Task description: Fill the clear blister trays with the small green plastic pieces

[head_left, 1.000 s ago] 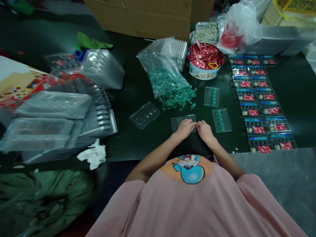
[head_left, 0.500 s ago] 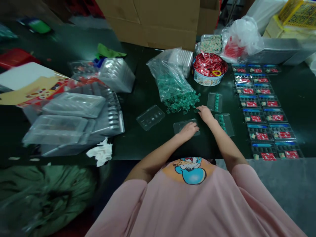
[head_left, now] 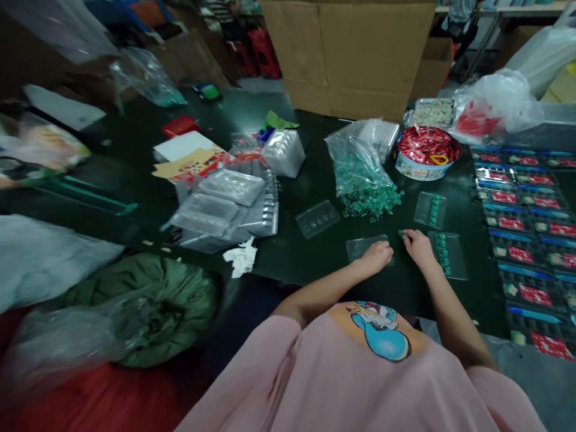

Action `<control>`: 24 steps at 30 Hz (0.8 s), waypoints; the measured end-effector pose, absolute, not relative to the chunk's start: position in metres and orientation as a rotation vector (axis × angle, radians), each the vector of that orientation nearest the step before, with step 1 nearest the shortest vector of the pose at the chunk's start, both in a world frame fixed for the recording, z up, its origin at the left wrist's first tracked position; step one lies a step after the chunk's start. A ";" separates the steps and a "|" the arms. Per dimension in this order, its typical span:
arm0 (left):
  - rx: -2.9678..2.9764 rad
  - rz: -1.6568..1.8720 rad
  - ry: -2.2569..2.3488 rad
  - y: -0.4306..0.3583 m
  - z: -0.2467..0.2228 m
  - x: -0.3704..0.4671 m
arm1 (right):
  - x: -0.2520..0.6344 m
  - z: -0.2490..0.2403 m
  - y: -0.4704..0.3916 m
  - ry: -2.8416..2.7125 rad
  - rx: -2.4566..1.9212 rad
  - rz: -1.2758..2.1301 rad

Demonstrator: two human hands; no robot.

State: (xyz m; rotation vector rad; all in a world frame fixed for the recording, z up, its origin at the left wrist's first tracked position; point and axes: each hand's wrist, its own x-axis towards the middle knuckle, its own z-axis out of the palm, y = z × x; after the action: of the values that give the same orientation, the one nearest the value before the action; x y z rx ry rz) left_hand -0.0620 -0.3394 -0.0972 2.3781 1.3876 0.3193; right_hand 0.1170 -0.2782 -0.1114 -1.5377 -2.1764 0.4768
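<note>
My left hand (head_left: 378,257) is closed at the near right part of a clear plastic tray (head_left: 359,246) lying on the dark table. Just to its right, my right hand (head_left: 418,247) pinches a small green plastic piece (head_left: 402,234) between thumb and fingers. Beside that hand lie two clear trays, a near one (head_left: 458,258) and a far one (head_left: 423,207), each with a row of green pieces. A heap of loose green pieces (head_left: 371,201) spills from a clear bag (head_left: 360,150). Further left is another clear tray (head_left: 317,219) with round recesses.
Stacked clear trays (head_left: 220,207) and a crumpled white tissue (head_left: 242,258) are at the left. A round tin (head_left: 418,169) of red packets stands behind. Filled trays with blue pens and red packets (head_left: 522,255) line the right. A large cardboard box (head_left: 360,60) rises at the back.
The view has swung left. My right hand has drawn back from the edge of the green heap, lifting a small green piece. The fingers of my left hand have curled in at the tray.
</note>
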 end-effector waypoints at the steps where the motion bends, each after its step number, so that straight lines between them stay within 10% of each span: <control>1: 2.412 0.290 1.376 -0.339 -0.098 -0.062 | 0.116 -0.112 -0.280 -2.203 -1.574 0.446; 15: 1.201 1.068 1.241 -0.342 -0.073 -0.081 | 0.106 -0.077 -0.324 -1.595 -1.184 1.141; 24: 0.766 1.009 1.075 -0.342 -0.071 -0.079 | 0.080 -0.061 -0.341 -1.758 -1.237 1.011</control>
State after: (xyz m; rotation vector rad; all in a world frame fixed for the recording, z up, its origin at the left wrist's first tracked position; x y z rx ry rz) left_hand -0.0788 -0.3423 -0.0715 0.7656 1.0751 1.0090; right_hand 0.0795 -0.3412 -0.0614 -1.2374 -1.7580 1.0109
